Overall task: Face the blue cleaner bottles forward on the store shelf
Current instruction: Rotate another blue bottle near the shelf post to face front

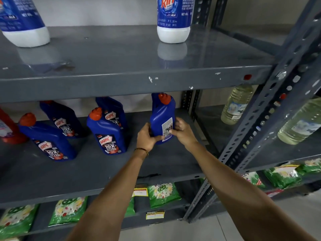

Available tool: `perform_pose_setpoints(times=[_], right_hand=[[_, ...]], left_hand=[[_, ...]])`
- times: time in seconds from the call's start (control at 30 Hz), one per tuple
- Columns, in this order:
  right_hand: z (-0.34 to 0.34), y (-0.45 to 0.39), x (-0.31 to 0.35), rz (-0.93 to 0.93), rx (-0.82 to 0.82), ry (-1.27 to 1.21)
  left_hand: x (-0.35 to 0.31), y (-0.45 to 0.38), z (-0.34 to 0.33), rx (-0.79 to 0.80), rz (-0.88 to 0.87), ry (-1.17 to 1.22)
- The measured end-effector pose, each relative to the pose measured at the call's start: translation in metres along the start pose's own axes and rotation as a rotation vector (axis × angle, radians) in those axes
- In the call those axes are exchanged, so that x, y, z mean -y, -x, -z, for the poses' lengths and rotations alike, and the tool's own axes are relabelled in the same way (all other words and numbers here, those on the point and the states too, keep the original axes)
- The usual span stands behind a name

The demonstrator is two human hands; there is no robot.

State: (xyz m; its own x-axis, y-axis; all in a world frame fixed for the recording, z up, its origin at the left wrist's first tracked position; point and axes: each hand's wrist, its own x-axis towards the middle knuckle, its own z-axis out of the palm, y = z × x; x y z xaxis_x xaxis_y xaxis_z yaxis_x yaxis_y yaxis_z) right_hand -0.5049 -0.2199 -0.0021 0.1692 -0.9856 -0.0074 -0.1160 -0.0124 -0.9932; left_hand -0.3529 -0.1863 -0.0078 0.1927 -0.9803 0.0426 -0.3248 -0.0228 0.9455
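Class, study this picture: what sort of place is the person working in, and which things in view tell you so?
Most likely a shop or its stockroom. Grey metal shelving carries repeated stock: several identical blue cleaner bottles in rows, with matching green packets and yellow price tags below. Both hands hold one blue bottle.

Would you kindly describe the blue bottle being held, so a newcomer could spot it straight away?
On the grey metal middle shelf, look at the right end of the row of blue Harpic bottles. The held bottle sits between the left hand and right hand. Unlike its neighbours, it shows a white barcode label, not the Harpic logo.
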Motion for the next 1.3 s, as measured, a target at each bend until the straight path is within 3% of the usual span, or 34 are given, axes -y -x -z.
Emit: perform_pose_setpoints(times=[0.27, 0.37, 0.5, 0.67, 0.8, 1.0, 1.13, 1.3], right_hand=[[-0.022, 0.008, 0.013, 0.058, 0.022, 0.085], [-0.02, 0.011, 0.012, 0.078, 0.013, 0.101], [-0.017, 0.016, 0.014, 0.075, 0.032, 0.035], [-0.007, 0.019, 0.021, 0.054, 0.221, -0.159], [0.003, 0.02, 0.025, -0.022, 0.331, -0.353], [0.01, 0.019, 0.023, -0.138, 0.318, -0.588], [0.015, 0.017, 0.02, -0.128, 0.259, -0.569], [0.014, 0.016, 0.008, -0.133, 0.135, -0.402]], left_hand=[[-0.001, 0.017, 0.0, -0.1, -0.116, -0.186], [0.001, 0.014, 0.018, 0.069, -0.063, -0.06], [0.007, 0.01, 0.04, 0.385, 0.144, 0.291], [0.015, 0.013, 0.042, 0.568, 0.385, 0.608], [0.006, 0.015, 0.033, 0.682, 0.391, 0.704], [-0.002, 0.017, 0.013, 0.605, 0.343, 0.672], [-0.002, 0.014, 0.0, 0.382, 0.332, 0.608], [-0.003, 0.009, -0.013, 0.089, 0.266, 0.317]])
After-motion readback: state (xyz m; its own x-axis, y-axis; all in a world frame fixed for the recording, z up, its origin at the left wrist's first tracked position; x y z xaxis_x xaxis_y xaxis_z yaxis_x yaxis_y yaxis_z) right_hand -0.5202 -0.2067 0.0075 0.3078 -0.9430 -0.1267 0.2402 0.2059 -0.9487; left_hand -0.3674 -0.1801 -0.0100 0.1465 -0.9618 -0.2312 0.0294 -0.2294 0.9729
